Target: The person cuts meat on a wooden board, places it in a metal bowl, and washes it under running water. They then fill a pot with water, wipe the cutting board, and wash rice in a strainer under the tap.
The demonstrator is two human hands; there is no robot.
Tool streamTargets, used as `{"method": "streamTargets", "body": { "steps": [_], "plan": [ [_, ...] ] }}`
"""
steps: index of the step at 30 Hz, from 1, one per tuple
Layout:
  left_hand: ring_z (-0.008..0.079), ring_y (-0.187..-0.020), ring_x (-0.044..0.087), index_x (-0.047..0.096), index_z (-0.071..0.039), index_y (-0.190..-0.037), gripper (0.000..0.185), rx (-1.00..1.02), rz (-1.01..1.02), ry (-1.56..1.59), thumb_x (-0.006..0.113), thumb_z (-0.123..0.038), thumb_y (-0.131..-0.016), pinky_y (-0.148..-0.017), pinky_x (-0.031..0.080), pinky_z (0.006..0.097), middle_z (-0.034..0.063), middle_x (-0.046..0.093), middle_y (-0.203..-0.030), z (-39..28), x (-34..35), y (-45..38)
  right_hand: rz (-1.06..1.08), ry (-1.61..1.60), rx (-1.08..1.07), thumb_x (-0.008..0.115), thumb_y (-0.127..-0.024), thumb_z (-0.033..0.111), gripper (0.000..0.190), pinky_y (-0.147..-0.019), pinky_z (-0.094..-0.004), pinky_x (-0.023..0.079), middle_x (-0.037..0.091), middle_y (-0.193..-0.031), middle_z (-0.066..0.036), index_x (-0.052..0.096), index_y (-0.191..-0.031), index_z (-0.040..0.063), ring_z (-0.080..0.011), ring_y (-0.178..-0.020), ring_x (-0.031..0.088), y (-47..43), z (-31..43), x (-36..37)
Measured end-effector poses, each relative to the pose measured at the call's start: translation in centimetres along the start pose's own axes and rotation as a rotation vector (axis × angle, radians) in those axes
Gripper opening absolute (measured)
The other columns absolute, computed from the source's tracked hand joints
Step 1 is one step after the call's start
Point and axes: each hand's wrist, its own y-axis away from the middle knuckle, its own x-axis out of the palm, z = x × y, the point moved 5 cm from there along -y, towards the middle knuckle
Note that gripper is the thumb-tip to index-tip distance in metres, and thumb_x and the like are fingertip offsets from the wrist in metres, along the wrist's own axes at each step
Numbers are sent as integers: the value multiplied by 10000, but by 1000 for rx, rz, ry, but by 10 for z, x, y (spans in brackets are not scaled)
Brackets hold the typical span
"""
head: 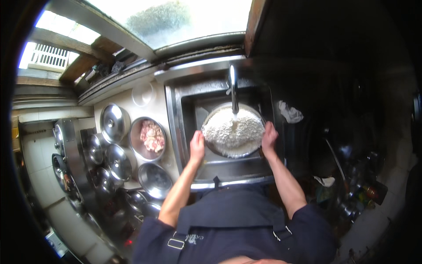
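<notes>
A round metal bowl (211, 151) heaped with white flour (227, 132) is in the stainless-steel sink (227, 169). My left hand (197, 144) grips its left rim, while my right hand (269, 135) has hold of the right rim. Over the flour's far side hangs the spout of a chrome faucet (233, 89). Water runs from the spout onto the heap and makes a small darker wet spot there. Whether the bowl's base touches the sink floor cannot be seen.
Left of the sink stands a metal bowl of raw meat pieces (152, 136). Several lidded steel pots, one with a shiny lid (112, 122), crowd beside it. A crumpled white cloth (290, 112) lies to the right. Beyond the sink is a window (197, 19).
</notes>
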Motion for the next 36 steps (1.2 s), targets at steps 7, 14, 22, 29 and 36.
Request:
{"method": "streamTargets", "body": {
  "steps": [7, 14, 22, 29, 36],
  "plan": [
    [164, -776, 576, 640, 0, -1006, 256, -33, -24, 10, 590, -244, -1065, -744, 497, 340, 104, 601, -787, 1, -8, -24, 42, 99, 201, 494, -1114, 297, 424, -692, -506, 490, 648, -863, -311, 685, -996, -62, -488, -825, 646, -13, -17, 30],
    [230, -766, 616, 642, -4, -1036, 237, -4, -73, -89, 589, -234, -1059, -740, 503, 403, 158, 632, -814, -4, -13, -10, 73, 45, 50, 468, -1117, 296, 405, -624, -514, 447, 603, -785, -297, 634, -936, -27, -521, -791, 595, -12, -1, 30],
    [252, -759, 635, 634, -3, -1037, 200, 10, -61, -87, 583, -196, -1054, -738, 513, 357, 177, 635, -827, -15, -13, -19, 40, 37, 156, 490, -1115, 330, 462, -627, -496, 452, 580, -754, -293, 597, -862, -42, -504, -718, 551, -10, -4, 23],
    [324, -760, 608, 625, 1, -1017, 233, -139, -12, -178, 543, -211, -1067, -766, 513, 386, 207, 607, -821, 2, 4, -35, 81, 111, 168, 474, -1113, 269, 403, -634, -489, 439, 594, -807, -302, 616, -901, -44, -500, -747, 560, -31, -12, 38],
    [228, -750, 610, 637, 5, -1045, 210, 68, -77, -79, 564, -189, -1072, -730, 503, 357, 159, 634, -818, -16, -6, -22, -37, 36, 132, 479, -1117, 303, 450, -596, -469, 429, 521, -684, -241, 586, -845, -39, -438, -636, 499, -6, -7, 14]
  ]
}}
